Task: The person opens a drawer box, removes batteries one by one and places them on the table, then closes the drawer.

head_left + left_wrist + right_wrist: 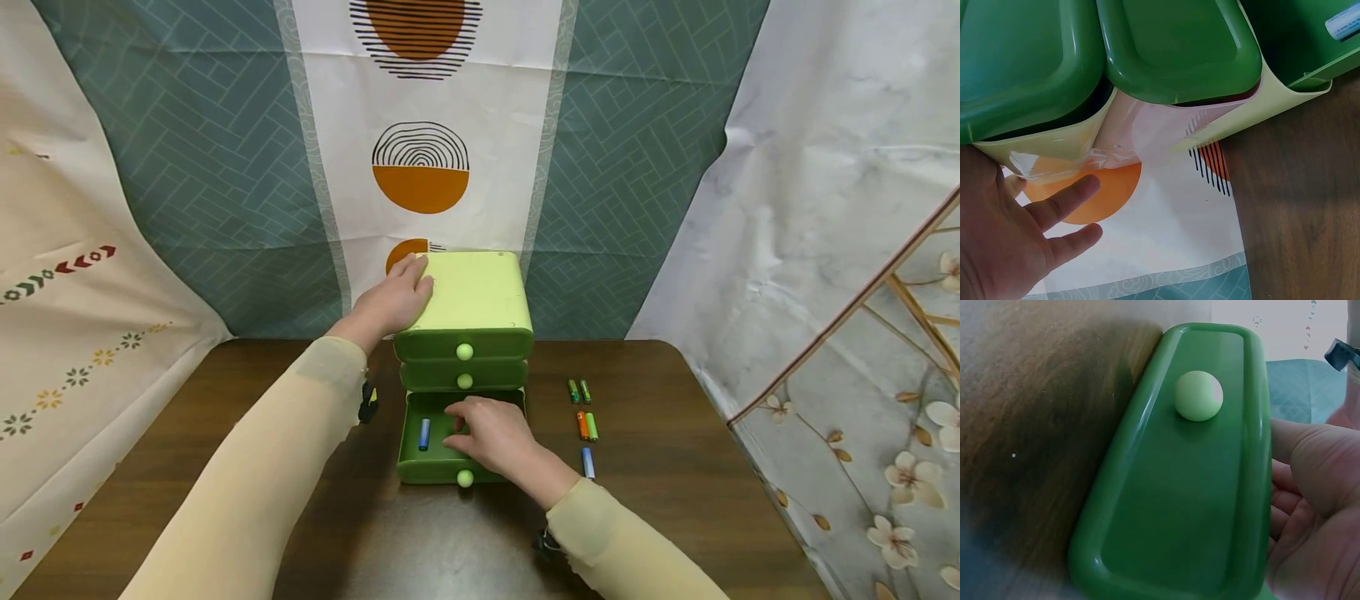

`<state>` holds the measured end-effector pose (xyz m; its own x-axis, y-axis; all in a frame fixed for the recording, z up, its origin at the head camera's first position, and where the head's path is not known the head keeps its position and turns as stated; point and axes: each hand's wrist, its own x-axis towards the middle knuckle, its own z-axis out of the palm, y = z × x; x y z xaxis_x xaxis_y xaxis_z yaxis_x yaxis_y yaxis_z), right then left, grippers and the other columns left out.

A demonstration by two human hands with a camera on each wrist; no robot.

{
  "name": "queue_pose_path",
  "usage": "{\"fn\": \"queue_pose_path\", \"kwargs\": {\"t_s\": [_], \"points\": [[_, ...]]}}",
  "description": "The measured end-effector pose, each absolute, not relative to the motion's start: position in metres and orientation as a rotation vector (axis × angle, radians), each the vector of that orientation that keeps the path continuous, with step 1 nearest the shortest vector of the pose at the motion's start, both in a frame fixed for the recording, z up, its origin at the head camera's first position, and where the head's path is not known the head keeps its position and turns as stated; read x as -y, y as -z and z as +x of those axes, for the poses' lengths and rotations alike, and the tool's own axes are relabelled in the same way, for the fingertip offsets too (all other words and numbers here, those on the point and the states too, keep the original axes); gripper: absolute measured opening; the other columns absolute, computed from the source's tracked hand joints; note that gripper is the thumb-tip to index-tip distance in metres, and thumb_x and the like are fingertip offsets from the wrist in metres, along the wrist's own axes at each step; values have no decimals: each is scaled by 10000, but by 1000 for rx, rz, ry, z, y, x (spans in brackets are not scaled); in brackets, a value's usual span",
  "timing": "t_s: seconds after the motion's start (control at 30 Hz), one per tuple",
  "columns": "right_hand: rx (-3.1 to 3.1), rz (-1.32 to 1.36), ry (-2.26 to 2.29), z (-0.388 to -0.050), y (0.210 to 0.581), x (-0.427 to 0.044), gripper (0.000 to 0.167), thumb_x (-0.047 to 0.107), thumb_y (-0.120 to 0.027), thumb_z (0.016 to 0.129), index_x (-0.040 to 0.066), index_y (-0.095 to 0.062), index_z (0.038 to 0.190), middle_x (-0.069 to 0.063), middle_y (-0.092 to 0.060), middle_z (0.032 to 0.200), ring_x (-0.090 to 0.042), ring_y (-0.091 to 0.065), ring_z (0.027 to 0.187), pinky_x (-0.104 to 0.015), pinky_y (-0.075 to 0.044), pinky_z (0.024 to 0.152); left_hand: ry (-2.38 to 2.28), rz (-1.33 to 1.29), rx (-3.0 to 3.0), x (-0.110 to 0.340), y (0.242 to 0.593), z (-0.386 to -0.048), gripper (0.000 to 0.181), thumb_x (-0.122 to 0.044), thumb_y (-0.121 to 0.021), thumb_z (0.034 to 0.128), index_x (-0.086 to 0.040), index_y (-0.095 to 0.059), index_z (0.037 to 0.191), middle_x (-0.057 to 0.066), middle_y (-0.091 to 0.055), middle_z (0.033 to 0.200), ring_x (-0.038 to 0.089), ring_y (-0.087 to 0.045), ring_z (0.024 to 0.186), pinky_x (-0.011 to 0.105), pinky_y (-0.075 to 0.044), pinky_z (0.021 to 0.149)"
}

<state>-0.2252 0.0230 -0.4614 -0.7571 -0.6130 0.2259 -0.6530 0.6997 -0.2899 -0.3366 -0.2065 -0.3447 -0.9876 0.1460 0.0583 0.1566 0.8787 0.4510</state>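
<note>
A small drawer cabinet [472,292], light green with darker green drawer fronts, stands on the table. Its bottom drawer [435,473] is pulled out, and a blue battery [424,434] lies inside at the left. My right hand [495,433] is over this drawer, right of the battery, thumb and forefinger apart with nothing visible between them. The drawer front [1179,494] with its round knob [1199,395] hides some fingertips in the right wrist view. My left hand [393,298] rests on the cabinet's top left edge, its fingers [1072,197] spread.
Right of the cabinet, two small green batteries [574,392], an orange battery [582,426] beside a light green battery [592,427], and another blue battery [588,463] lie on the brown table [660,500]. A patterned cloth [630,167] hangs behind.
</note>
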Motion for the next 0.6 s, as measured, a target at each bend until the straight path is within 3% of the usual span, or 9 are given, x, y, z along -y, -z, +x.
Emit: {"fn": "queue_pose_path", "kwargs": {"t_s": [0.6], "points": [[2900,996,-528,-232,470,-1,422,399,-908,947,176,-821,1295,135,-738,978,-24,-650,800,-282,-542,670,731,-248,3017,207,345,-337,687,-495,-192,1189,-200,-108,1804,70,-14,1863,339,-101,1701,624,-238,1304]]}}
